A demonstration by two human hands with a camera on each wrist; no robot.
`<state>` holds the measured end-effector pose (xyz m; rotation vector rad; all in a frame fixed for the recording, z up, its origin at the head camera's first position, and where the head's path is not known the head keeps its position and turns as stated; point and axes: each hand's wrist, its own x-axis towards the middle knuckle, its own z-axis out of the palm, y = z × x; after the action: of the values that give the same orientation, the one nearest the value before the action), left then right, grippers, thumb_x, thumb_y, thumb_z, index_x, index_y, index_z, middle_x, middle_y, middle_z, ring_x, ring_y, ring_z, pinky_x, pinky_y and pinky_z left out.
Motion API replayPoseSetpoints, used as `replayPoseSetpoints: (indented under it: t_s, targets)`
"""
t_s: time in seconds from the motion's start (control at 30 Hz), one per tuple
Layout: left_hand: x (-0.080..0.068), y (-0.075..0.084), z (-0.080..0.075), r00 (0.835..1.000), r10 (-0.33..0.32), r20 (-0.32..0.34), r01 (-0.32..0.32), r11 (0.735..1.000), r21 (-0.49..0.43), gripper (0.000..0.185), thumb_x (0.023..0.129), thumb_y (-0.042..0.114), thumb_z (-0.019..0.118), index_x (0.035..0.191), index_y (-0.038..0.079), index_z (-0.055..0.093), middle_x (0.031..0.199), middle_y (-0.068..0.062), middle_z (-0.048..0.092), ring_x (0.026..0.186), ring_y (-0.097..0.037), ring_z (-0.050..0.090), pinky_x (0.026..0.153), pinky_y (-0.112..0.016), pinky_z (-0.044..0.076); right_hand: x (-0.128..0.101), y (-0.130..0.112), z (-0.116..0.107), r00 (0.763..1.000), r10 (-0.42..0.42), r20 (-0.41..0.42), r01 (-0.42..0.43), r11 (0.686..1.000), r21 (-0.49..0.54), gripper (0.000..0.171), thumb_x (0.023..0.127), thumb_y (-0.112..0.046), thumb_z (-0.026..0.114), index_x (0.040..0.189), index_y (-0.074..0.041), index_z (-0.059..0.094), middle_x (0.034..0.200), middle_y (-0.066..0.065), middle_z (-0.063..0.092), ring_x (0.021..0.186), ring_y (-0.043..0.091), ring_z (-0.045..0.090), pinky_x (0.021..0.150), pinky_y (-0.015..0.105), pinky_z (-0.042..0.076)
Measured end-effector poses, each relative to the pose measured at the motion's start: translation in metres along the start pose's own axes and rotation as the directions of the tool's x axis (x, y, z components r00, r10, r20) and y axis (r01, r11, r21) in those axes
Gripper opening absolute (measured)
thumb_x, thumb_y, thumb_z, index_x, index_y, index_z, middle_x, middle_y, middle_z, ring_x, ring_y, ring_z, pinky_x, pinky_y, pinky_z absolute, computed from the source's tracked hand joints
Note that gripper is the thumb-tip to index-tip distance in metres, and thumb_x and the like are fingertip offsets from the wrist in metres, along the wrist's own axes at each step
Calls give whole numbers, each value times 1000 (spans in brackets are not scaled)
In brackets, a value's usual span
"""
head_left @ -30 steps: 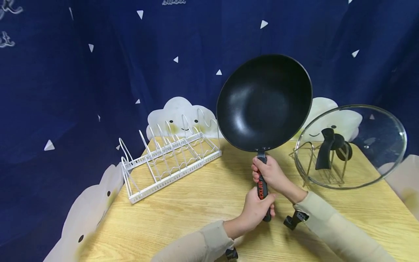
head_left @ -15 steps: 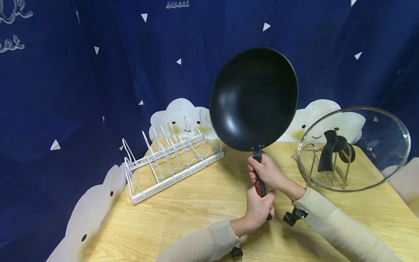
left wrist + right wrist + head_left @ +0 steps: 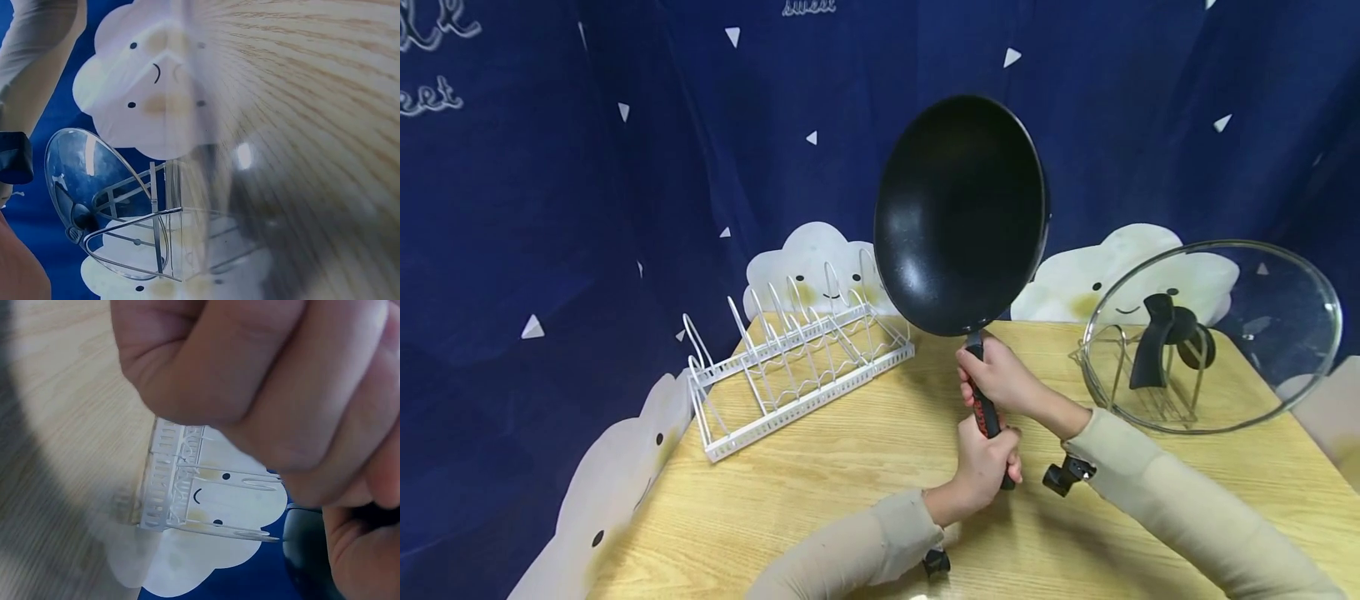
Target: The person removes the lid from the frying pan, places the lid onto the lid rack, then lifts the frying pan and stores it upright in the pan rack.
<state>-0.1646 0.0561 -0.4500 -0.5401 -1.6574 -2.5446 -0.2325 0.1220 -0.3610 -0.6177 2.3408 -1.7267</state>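
A black wok [image 3: 962, 217] is held up over the table, its inner side facing the head camera and its handle [image 3: 982, 408] pointing down. Both hands grip that handle. The right hand [image 3: 996, 375] holds it high, close to the wok's bowl, and the left hand [image 3: 981, 462] wraps its lower end. In the right wrist view the curled fingers [image 3: 250, 369] fill the upper part, with the dark edge of the wok [image 3: 306, 550] at the lower right. Left of the wok stands a white wire rack [image 3: 805, 375] with several upright loops.
A glass lid [image 3: 1262, 333] with a black knob leans in a small wire stand [image 3: 1112, 367] at the table's right. A wooden table [image 3: 820, 492] lies beneath. Behind it hangs a dark blue curtain [image 3: 760, 67], with white cloud cutouts [image 3: 820, 242] along the table's edges.
The wok has moved left and a little up, turning so that its opening looks narrower. Both hands have shifted left with the handle. The rack and lid stay in place.
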Motion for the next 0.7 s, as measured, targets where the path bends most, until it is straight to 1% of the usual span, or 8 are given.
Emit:
replayPoseSetpoints:
  t_s: [0.1,0.17,0.33,0.37,0.4,0.43,0.57,0.7]
  targets:
    - [-1,1,0,1000,-2,-2,2,1000,-22,20,77,-5,47,68,11,39,40,4,41,30,-6,44,31,-22,39,1,-2,2,999,39,-10,-39,998,-53,28,100,-13,41,78,3,47,54,9,52,44,19,55,48,33,51]
    - [-1,1,0,1000,4,-3,-4,999,-42,21,76,-6,47,70,12,40,40,4,41,30,-7,44,31,-23,39,2,-4,4,999,46,-18,-47,994,-100,27,99,-14,41,78,2,47,53,8,53,43,21,56,48,33,50]
    - [0,1,-1,1000,9,-17,-10,998,-69,23,77,-8,46,70,13,40,40,1,41,30,-8,45,32,-25,40,6,-6,9,999,23,-43,-32,975,-221,26,97,-13,42,76,0,49,49,6,54,41,23,56,47,34,49]
    - [1,1,-1,1000,5,-27,-7,998,-69,24,76,-9,47,70,13,40,40,1,41,30,-9,45,32,-24,40,6,-8,9,999,16,-50,-28,969,-247,26,97,-14,42,76,-1,50,48,6,54,41,22,57,47,34,48]
    - [1,1,-1,1000,-4,-20,3,998,-66,24,77,-9,46,70,13,40,41,1,41,31,-8,45,33,-24,41,6,-9,10,999,7,-54,-22,963,-269,26,97,-14,42,76,-1,50,48,5,54,41,22,57,47,34,48]
    - [2,2,-1,1000,-6,-23,4,998,-66,24,77,-9,47,70,13,41,40,-1,41,31,-9,46,33,-24,41,7,-9,11,998,-5,-55,-11,956,-294,24,97,-15,42,78,-1,50,48,4,54,40,21,57,47,33,48]
    - [2,5,0,999,-36,-38,33,997,-72,24,77,-9,47,71,13,42,40,0,43,33,-9,48,36,-23,43,7,-13,13,998,-23,-56,0,927,-376,18,97,-17,43,86,-3,47,48,1,55,40,17,56,44,34,47]
    - [2,6,2,996,-59,-67,53,995,-90,23,76,-8,47,70,14,42,40,2,44,33,-9,50,37,-23,43,8,-15,15,999,-20,-38,3,921,-390,14,97,-16,42,92,-3,43,50,2,55,39,16,55,40,34,47]
